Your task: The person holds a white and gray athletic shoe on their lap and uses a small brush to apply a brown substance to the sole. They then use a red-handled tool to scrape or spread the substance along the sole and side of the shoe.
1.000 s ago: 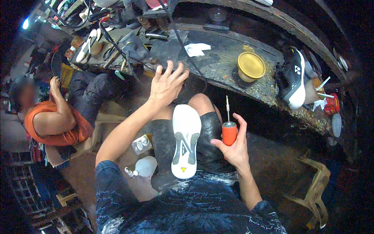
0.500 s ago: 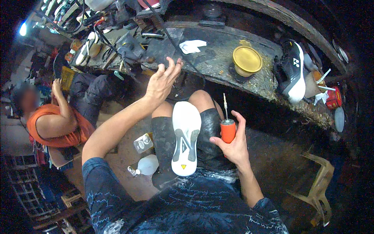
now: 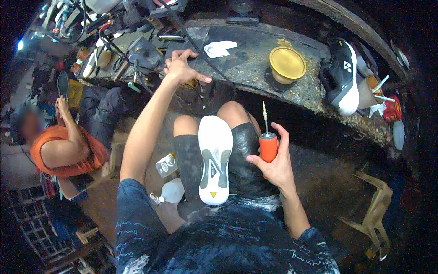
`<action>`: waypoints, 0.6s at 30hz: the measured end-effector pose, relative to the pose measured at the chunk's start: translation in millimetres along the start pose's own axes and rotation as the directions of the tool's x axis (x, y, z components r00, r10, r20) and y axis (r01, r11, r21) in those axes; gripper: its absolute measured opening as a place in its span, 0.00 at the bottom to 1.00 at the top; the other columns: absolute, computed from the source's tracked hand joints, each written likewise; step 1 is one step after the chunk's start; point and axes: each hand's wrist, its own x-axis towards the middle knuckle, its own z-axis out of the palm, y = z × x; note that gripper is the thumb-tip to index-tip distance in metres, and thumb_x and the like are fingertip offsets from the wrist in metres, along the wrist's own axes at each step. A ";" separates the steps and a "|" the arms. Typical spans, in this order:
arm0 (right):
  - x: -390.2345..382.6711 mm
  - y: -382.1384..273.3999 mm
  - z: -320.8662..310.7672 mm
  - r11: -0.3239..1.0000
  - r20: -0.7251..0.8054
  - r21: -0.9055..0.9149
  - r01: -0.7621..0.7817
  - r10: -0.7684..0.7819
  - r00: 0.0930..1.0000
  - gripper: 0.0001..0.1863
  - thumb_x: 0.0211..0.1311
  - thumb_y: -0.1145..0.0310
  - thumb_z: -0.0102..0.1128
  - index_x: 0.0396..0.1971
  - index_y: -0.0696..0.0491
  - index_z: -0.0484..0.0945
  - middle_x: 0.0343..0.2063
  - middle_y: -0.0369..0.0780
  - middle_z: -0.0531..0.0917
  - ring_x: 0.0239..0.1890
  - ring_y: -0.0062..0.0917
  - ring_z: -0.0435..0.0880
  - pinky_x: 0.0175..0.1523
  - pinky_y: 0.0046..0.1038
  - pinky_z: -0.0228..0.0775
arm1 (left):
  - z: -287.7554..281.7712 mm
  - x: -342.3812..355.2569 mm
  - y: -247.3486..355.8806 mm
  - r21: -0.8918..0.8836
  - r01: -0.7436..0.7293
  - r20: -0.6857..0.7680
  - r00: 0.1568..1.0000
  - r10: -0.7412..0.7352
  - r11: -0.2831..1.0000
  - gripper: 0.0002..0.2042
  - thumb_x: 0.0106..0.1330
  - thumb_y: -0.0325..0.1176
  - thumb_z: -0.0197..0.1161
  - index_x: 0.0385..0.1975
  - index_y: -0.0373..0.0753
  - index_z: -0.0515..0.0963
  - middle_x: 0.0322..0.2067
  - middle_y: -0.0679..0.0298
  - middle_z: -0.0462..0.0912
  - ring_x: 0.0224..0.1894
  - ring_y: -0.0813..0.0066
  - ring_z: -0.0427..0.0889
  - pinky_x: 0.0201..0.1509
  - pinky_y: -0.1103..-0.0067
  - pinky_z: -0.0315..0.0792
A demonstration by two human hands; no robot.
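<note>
A white shoe (image 3: 215, 157) lies across my lap with its sole up, showing grey patches and a small yellow triangle near the heel. To its right, my right hand (image 3: 277, 166) is closed around the orange handle of an awl (image 3: 268, 148). The awl's thin metal shaft points up and away from me, pale toward its tip. My left hand (image 3: 181, 68) is stretched out at the near edge of the workbench (image 3: 248, 71), thumb out and fingers spread. Nothing shows in that hand, though the undersides of its fingers are hidden.
On the bench are a white cloth scrap (image 3: 220, 48), a yellow-lidded tub (image 3: 287, 64) and a black-and-white shoe (image 3: 344, 77). Cluttered tools lie at left. Plastic bottles (image 3: 172, 190) stand on the floor, a stool (image 3: 376, 214) at right. A person in orange (image 3: 68, 148) sits at left.
My left hand has moved left and forward to the bench edge, its palm turning down. The right hand keeps the awl almost in place. The person at left has raised a dark sole.
</note>
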 end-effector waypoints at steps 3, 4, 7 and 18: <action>0.6 -2.5 3.3 0.999 -0.001 -0.005 0.035 -0.035 0.999 0.60 0.49 0.65 0.91 0.77 0.48 0.55 0.50 0.49 0.88 0.52 0.40 0.90 0.62 0.43 0.80 | -9.2 8.8 6.2 0.036 0.049 0.067 0.996 -0.051 0.998 0.56 0.23 0.63 0.94 0.65 0.66 0.79 0.73 0.63 0.65 0.77 0.42 0.62 0.75 0.46 0.65; 0.5 -3.0 4.0 0.999 -0.004 -0.021 0.034 -0.034 0.999 0.60 0.49 0.65 0.91 0.77 0.48 0.55 0.51 0.49 0.88 0.53 0.40 0.90 0.62 0.43 0.81 | -9.7 11.9 8.9 0.051 0.060 0.070 0.995 -0.064 0.997 0.56 0.23 0.62 0.94 0.65 0.66 0.79 0.73 0.63 0.65 0.77 0.41 0.62 0.74 0.46 0.66; 0.7 -3.3 7.8 0.999 -0.007 0.012 0.041 -0.040 0.999 0.59 0.49 0.64 0.91 0.77 0.48 0.58 0.48 0.44 0.86 0.48 0.32 0.87 0.57 0.38 0.81 | -9.3 24.2 12.8 0.109 0.074 0.105 0.991 -0.086 0.991 0.55 0.27 0.60 0.95 0.66 0.66 0.79 0.75 0.64 0.65 0.80 0.42 0.60 0.73 0.42 0.68; 3.2 -22.7 8.7 0.974 0.009 -0.012 0.228 -0.227 0.974 0.49 0.53 0.69 0.87 0.73 0.53 0.67 0.59 0.48 0.83 0.58 0.38 0.86 0.65 0.39 0.77 | 8.6 -150.6 37.4 -0.783 -0.339 -0.408 0.913 -0.018 0.521 0.16 0.84 0.39 0.61 0.51 0.31 0.89 0.48 0.60 0.93 0.53 0.73 0.87 0.62 0.73 0.77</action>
